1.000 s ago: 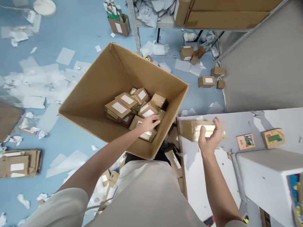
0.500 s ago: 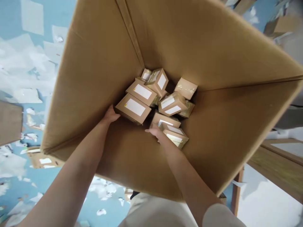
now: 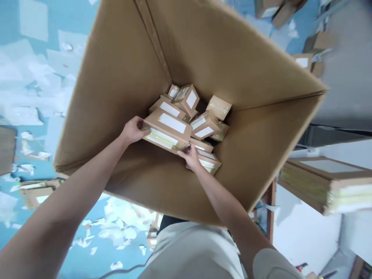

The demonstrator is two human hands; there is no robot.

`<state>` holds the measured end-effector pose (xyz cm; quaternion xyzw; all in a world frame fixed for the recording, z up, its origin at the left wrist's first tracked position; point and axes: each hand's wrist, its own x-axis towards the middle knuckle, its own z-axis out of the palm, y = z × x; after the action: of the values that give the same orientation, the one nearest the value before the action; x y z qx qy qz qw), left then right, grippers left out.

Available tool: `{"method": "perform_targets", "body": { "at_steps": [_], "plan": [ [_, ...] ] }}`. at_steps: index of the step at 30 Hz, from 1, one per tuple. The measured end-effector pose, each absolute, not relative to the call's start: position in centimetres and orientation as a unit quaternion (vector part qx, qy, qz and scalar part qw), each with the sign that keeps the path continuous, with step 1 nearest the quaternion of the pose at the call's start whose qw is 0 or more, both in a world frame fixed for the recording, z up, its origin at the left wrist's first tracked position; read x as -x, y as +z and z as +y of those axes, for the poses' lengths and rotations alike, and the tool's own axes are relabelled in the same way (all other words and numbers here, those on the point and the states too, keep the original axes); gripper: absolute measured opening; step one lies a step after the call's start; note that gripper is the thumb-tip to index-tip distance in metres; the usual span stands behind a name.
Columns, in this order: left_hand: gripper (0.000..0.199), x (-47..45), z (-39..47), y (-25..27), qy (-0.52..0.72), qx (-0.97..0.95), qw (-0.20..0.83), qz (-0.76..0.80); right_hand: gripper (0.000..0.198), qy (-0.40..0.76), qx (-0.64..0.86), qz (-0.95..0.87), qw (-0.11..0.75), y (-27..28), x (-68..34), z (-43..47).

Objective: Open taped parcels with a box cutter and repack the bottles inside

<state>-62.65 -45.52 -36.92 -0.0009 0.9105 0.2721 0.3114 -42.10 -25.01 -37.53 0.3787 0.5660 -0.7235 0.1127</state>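
Observation:
Both arms reach down into a large cardboard carton (image 3: 116,77). Between my hands is a small cardboard box (image 3: 167,133) with white labels on its top and side and clear tape along its edge. My left hand (image 3: 134,130) grips its left end, thumb on the front side. At the right end, my right hand (image 3: 191,155) closes around the corner. The box is tilted, its labelled side turned toward me. Behind it lies a similar labelled box (image 3: 168,108), partly covered. Two more taped boxes (image 3: 207,161) sit just right of my right hand.
Other taped boxes, such as an upright one (image 3: 188,100) and a tilted one (image 3: 205,124), pile up deeper in the carton. White paper scraps (image 3: 124,224) litter the blue floor. A taped box (image 3: 325,182) stands on a white surface at the right.
My hands have closed on the front box at both ends. It has come up toward me and tipped, showing its taped side. My right hand has left the boxes at the right.

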Motion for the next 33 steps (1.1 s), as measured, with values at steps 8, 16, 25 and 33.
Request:
{"method": "perform_targets", "body": {
  "at_steps": [8, 16, 25, 33],
  "plan": [
    [0.040, 48.9, -34.7, -14.2, 0.387, -0.023, 0.162, 0.908, 0.069, -0.649, -0.269, 0.709, -0.063, -17.6, 30.5, -12.4],
    [0.054, 31.3, -25.4, -5.5, 0.462, -0.081, 0.324, 0.822, 0.059, -0.603, -0.333, 0.716, -0.111, -6.7, 10.4, -2.0],
    [0.049, 20.6, -11.2, -8.6, 0.514, -0.184, 0.427, 0.721, 0.058, -0.568, -0.416, 0.697, -0.138, -10.4, 0.9, 13.0],
    [0.051, 18.3, -4.0, -15.0, 0.585, -0.128, 0.443, 0.667, 0.070, -0.540, -0.418, 0.715, -0.147, -15.0, 3.1, 20.0]
  ]
}}
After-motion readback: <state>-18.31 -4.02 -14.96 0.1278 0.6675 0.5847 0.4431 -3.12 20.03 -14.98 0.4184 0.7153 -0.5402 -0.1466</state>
